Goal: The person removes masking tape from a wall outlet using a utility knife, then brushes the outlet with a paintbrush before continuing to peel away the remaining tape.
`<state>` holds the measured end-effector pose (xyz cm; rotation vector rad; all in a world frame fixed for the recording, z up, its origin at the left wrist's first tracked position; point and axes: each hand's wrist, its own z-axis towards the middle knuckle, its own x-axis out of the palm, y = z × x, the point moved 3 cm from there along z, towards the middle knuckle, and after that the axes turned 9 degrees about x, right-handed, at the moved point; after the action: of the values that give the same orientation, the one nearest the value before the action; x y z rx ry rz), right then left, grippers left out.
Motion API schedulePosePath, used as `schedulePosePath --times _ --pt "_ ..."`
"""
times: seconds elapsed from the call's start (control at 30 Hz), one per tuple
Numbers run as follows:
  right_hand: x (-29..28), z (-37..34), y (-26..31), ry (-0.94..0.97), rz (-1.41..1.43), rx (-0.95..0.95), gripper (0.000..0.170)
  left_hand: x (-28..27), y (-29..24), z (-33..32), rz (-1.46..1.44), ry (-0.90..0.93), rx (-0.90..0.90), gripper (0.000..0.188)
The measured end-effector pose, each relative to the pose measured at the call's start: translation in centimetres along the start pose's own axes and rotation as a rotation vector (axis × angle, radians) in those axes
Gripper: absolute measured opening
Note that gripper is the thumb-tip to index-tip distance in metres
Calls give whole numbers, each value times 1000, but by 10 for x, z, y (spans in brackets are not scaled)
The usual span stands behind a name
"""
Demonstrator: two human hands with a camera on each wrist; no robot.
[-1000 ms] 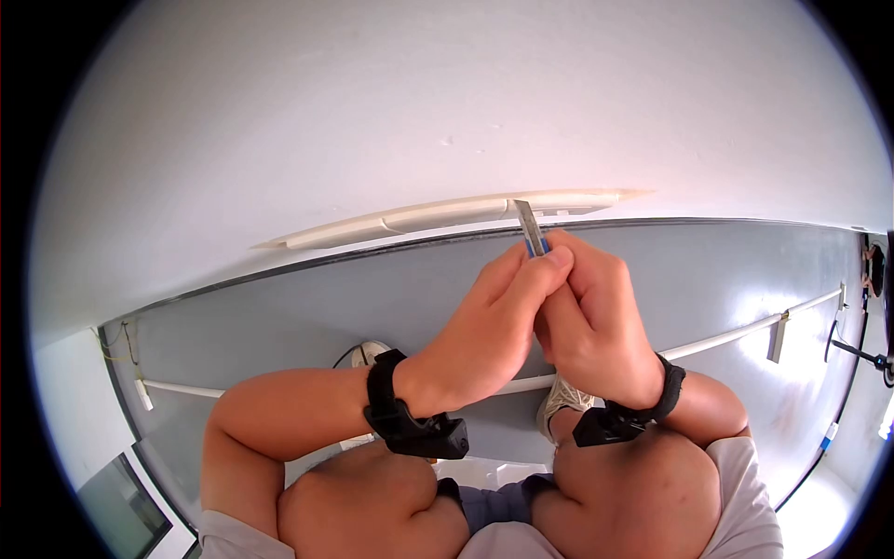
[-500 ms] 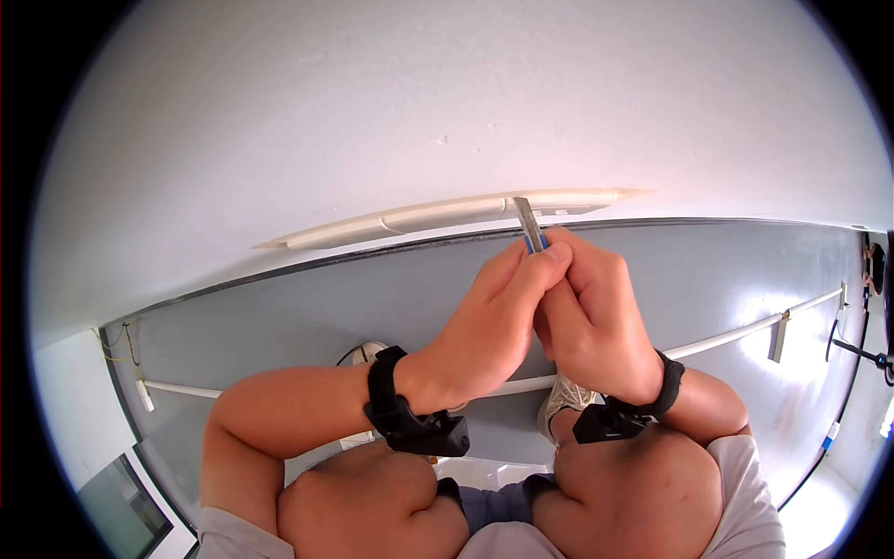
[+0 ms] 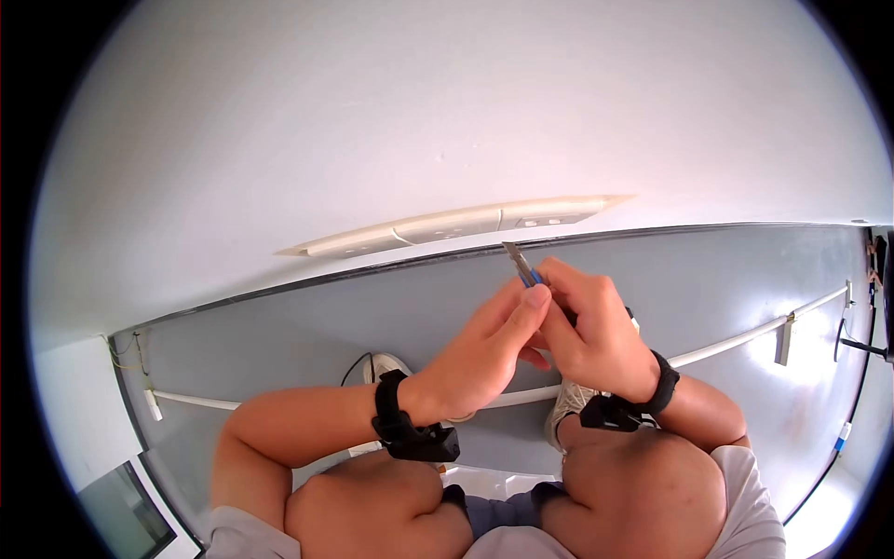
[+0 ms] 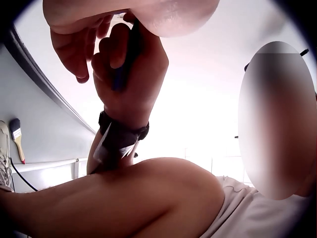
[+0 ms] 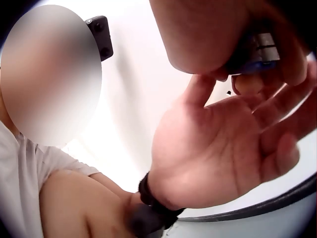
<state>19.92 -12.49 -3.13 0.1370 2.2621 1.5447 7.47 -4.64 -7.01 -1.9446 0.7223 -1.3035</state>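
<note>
My right hand (image 3: 596, 335) grips a blue utility knife (image 3: 533, 277), its metal blade out and pointing up and left in the head view. The curled right fingers around the dark blue handle show in the left wrist view. Against the knife near the base of its blade lies the thumb of my left hand (image 3: 480, 354). In the right wrist view the left palm (image 5: 208, 148) faces the camera, its fingers loosely extended. Beyond the blade tip, a row of white wall plates (image 3: 447, 225) with small slots and a beige border runs along the wall's foot, apart from the blade.
A white wall (image 3: 447, 102) rises ahead from a dark edge strip above the grey floor (image 3: 726, 270). A white pipe (image 3: 726, 349) crosses behind the hands. Shoes (image 3: 573, 405) stand below. A paintbrush (image 4: 18, 141) shows beside a shoe in the left wrist view.
The knife has come back from the wall plates, where its blade tip overlapped them before. Both hands have moved slightly down and left, and the left hand has loosened beside the right.
</note>
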Motion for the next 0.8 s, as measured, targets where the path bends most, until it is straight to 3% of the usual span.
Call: schedulePosePath --times 0.17,0.27,0.33,0.63,0.8 --pt "0 5 -22 -49 -167 -5 13 -6 12 -9 70 129 -113 64" --pt "-1 -3 -23 -109 -131 -127 13 -3 19 -21 126 183 -212 64" --pt "-6 -9 -16 -109 -275 -173 13 0 16 -26 161 172 -171 58" --pt "-10 -26 -15 -133 -341 -214 16 -6 22 -51 437 75 -112 32" --pt "-20 -44 11 -155 -488 -357 13 15 21 -71 674 118 -121 30"
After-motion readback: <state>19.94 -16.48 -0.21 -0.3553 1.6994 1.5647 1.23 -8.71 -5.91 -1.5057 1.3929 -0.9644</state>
